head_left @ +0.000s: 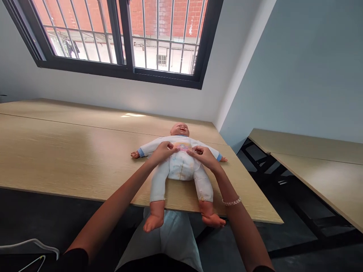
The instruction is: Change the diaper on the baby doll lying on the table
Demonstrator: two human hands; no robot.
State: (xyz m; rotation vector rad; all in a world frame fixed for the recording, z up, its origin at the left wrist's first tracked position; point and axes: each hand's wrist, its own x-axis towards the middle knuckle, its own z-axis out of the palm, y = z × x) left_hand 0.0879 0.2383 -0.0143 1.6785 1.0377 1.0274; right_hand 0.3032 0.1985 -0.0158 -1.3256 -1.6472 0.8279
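A baby doll (180, 166) in a white romper lies on its back on the wooden table (70, 155), head toward the window, bare feet hanging past the near edge. My left hand (163, 150) rests on the doll's chest with its fingers curled and pinching the romper fabric. My right hand (203, 155), with a bead bracelet on the wrist, pinches the same fabric on the other side of the chest. Both hands meet near the coloured print on the romper's front.
A barred window (124, 34) fills the wall behind the table. A second wooden table (312, 158) stands to the right across a dark floor gap. White wire clothes hangers (34, 249) lie at the bottom left. My light-trousered lap shows below the doll's feet.
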